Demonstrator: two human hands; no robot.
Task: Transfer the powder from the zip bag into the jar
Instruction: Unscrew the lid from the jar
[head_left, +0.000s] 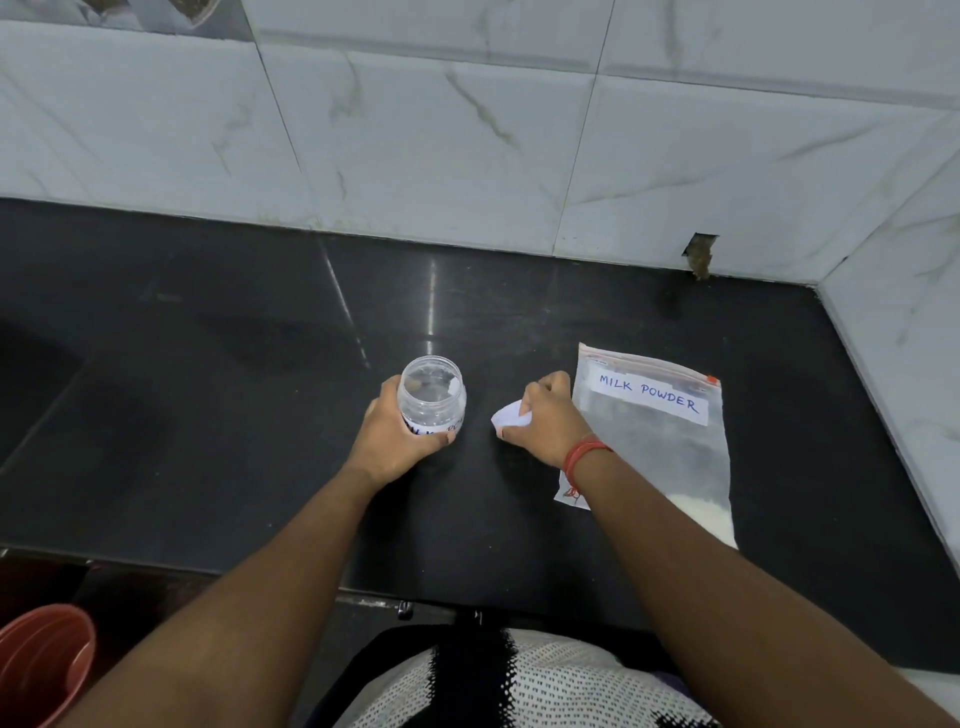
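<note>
Your left hand gripped the open jar, upright on the surface. Just right of the jar, your right hand closed on its white lid. The bag lay flat beyond that hand.

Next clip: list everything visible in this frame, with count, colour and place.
Jar: one, clear plastic, open top, upright on the counter, centre.
Zip bag: one, clear, labelled MILK POWDER, flat on the counter at right, white powder at its near end.
Lid: one, white, beside the jar.
Counter: one, black.
Wall tiles: white marbled, behind.
Bucket: one, reddish, lower left.
Left hand: grip around the jar.
Right hand: grip on the lid, red thread at wrist.
</note>
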